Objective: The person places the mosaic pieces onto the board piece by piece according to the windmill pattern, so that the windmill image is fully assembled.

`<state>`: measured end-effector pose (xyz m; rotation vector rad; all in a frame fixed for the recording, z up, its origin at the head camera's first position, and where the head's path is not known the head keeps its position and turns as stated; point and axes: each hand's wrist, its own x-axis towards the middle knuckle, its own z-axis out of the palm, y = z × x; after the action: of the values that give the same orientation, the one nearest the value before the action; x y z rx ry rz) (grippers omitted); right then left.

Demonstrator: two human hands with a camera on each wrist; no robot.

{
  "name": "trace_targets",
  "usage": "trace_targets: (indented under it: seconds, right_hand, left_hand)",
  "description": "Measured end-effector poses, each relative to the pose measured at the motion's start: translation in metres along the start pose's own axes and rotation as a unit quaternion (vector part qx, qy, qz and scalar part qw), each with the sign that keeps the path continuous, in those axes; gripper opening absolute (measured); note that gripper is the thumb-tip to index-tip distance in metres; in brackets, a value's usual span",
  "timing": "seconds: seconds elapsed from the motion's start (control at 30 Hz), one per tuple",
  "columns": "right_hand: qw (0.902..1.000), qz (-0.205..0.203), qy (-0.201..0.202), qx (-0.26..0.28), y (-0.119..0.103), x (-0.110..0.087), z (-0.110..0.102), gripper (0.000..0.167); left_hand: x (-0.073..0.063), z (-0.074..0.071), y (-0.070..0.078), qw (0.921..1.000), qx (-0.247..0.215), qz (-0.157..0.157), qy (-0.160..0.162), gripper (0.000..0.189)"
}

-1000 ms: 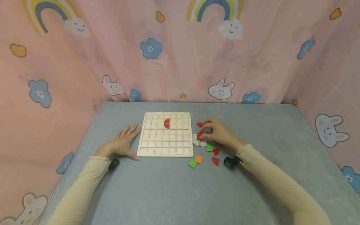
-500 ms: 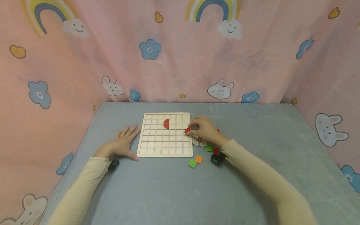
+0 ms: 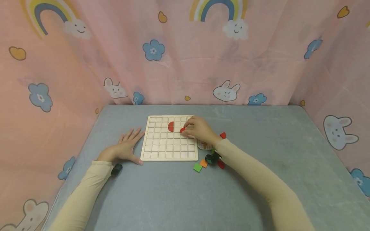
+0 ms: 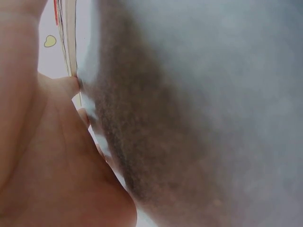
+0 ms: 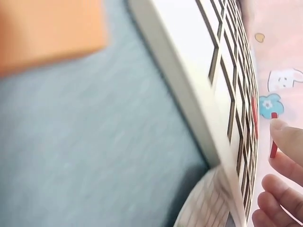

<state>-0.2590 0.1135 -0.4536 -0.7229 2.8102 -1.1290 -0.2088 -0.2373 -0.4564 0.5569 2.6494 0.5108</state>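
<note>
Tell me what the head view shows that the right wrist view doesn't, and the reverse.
Only the head view: the left hand, spread at the left edge of the board, and a green square.

Only the right wrist view: the board's thick right side, close up.

Both: the right hand pinching a red piece, the board, the orange square and part of the card.

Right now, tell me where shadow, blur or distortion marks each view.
Head: soft light, board fairly clear, shadow beneath the right sleeve; left wrist: a broad dark shadow on the blurred grey tabletop beside the left hand; right wrist: orange piece out of focus up close, board's edge looking bowed.
</note>
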Motion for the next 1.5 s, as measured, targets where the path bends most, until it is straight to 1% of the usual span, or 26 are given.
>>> trace_targets:
  seconds: [0.1,0.33,0.53,0.6,0.83,0.97,1.17,1.5]
  right_hand:
    - [1.0,-0.001,0.001,-0.008,-0.004,0.005,0.003,0.026]
    - [0.9984,0.006,0.019,-0.054,-0.009,0.015,0.012,0.027]
    - [0.9974,0.018,0.023,-0.066,-0.01,0.019,0.018,0.026]
    - [0.9977,0.022,0.025,-0.059,-0.01,0.02,0.019,0.026]
    - [0.9985,0.047,0.029,0.005,-0.009,0.019,0.025,0.026]
    - [0.9975,0.056,0.032,0.029,-0.008,0.019,0.027,0.026]
    - [0.9966,0.059,0.038,0.043,-0.005,0.017,0.028,0.025]
    - [0.9969,0.051,0.043,0.043,-0.002,0.017,0.03,0.025]
  left_hand:
    - [0.001,0.0,-0.001,1.0,0.0,0.001,0.0,0.139]
    - [0.0,-0.002,0.001,1.0,0.001,0.001,-0.002,0.138]
    - [-0.001,-0.002,0.002,1.0,0.006,0.001,-0.003,0.137]
    - [-0.001,-0.002,0.002,1.0,0.008,0.0,-0.003,0.137]
    - [0.0,-0.002,0.003,0.9999,0.009,-0.003,-0.003,0.138]
    - [0.0,-0.001,0.002,0.9999,0.011,-0.004,-0.004,0.138]
    - [-0.001,-0.001,0.003,0.9999,0.011,-0.002,-0.003,0.137]
    - [-0.001,-0.001,0.002,0.9999,0.014,0.0,0.002,0.136]
